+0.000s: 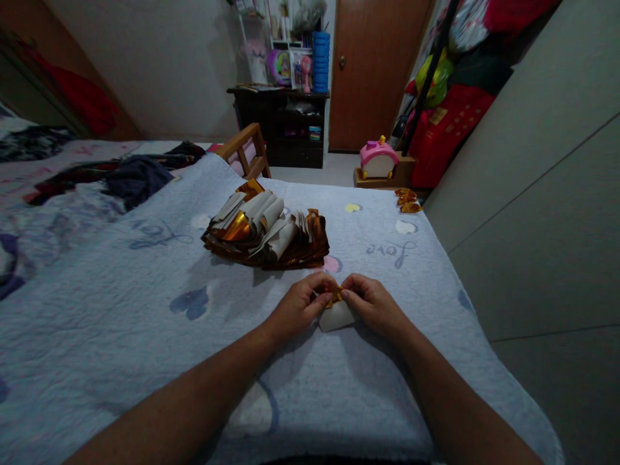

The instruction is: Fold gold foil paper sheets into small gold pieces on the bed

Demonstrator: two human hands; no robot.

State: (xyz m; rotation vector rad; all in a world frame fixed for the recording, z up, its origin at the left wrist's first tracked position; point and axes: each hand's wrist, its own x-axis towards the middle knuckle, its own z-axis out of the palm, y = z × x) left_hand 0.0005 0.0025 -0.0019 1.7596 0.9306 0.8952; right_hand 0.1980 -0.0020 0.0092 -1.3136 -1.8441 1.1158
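Between my two hands is a sheet of gold foil paper (338,316), white on the side toward me, with a gold strip showing at its upper edge. My left hand (310,300) pinches the sheet's upper left part between thumb and fingers. On the other side my right hand (371,300) pinches it too, the two sets of fingertips almost meeting. Beyond my left hand lies a pile of gold and white foil papers (266,229), loosely curled. Several folded gold pieces (407,200) lie together at the far right corner of the cloth.
A pale blue quilted cover (194,349) with hearts and lettering spreads under everything. Clothes (135,177) lie at the left. Past the far edge stand a wooden chair (247,152), a pink toy (378,158) and a dark cabinet (290,129). A pale panel (542,213) rises at the right.
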